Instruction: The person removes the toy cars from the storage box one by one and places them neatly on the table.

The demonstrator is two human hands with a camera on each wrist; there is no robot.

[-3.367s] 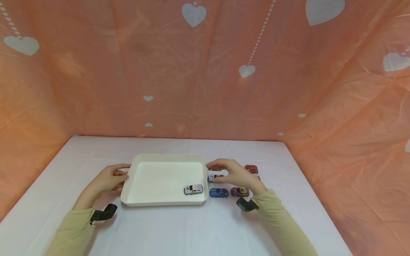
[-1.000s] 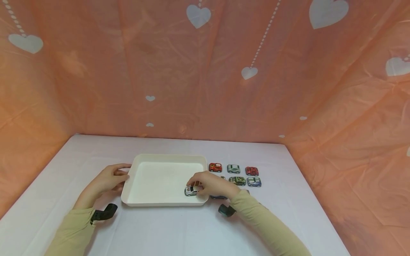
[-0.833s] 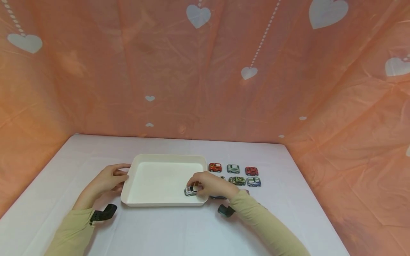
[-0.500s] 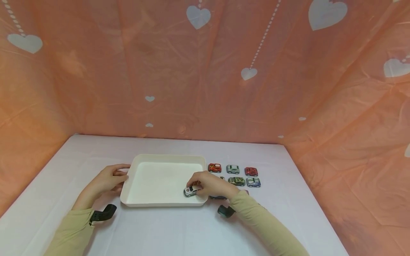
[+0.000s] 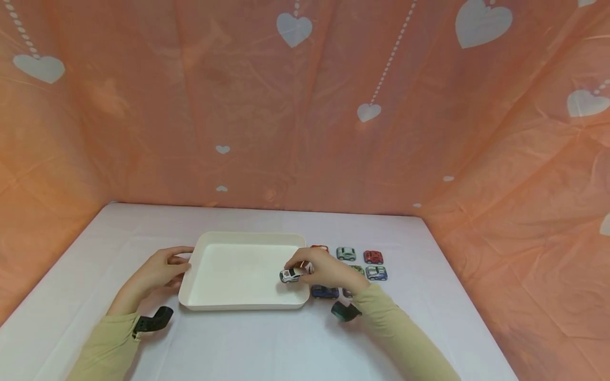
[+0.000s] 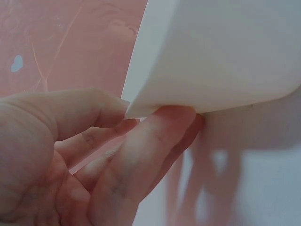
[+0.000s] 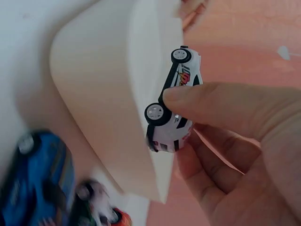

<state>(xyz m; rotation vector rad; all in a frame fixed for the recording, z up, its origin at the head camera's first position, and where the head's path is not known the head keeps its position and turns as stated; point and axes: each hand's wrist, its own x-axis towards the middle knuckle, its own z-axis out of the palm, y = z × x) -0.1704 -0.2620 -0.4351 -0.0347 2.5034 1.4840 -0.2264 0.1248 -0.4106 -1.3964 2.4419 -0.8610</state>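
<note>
My right hand (image 5: 324,269) pinches a white toy car (image 5: 290,275) with graphics on its side, holding it raised over the right side of a white tray (image 5: 238,306). In the right wrist view, the thumb presses the toy car's (image 7: 176,101) side between its wheels, and the fingers are on the far side, partly hidden. At the tray's left end, my left hand (image 5: 159,271) grips the rim. The left wrist view shows the thumb at the tray's (image 6: 216,56) edge and fingertips under it.
Several toy cars stand on the white table right of the tray, among them a blue one (image 5: 325,292), a pale green one (image 5: 346,253) and a red one (image 5: 374,257). My right hand partly covers some. An orange curtain (image 5: 257,116) with hearts hangs behind.
My right hand came from the cars beside the tray, took hold of the white toy car lying inside, and has lifted it up and slightly right. My left hand stays on the rim.
</note>
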